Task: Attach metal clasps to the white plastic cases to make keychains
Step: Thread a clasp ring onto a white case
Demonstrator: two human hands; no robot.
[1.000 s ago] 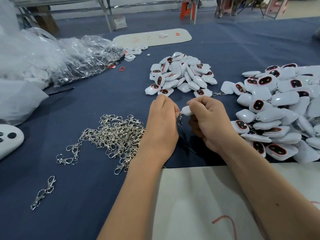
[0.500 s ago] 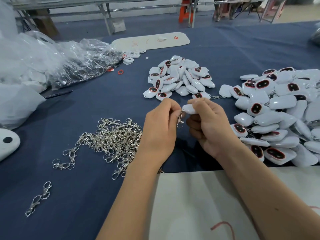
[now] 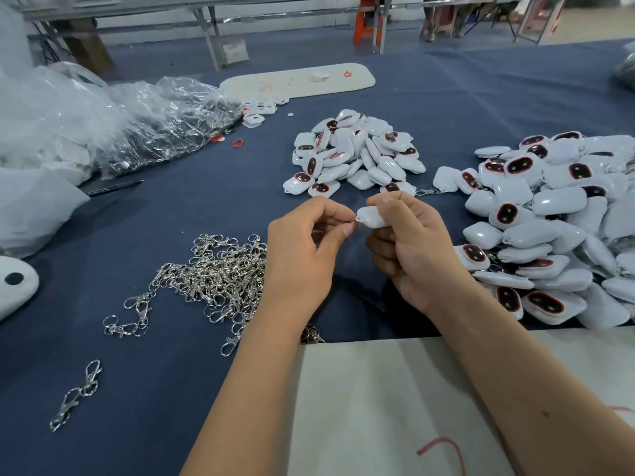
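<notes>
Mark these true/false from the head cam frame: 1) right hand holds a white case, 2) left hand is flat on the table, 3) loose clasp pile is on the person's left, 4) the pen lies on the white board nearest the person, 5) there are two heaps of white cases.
1) True. The right hand grips a white case.
2) False. The left hand is raised, its fingertips pinching at the end of the case, where a small bit of metal shows.
3) True. The pile of metal clasps lies left of the left hand.
4) False. The pen lies on the blue cloth by the plastic bags, far left.
5) True. A smaller heap ahead, a larger heap on the right.
</notes>
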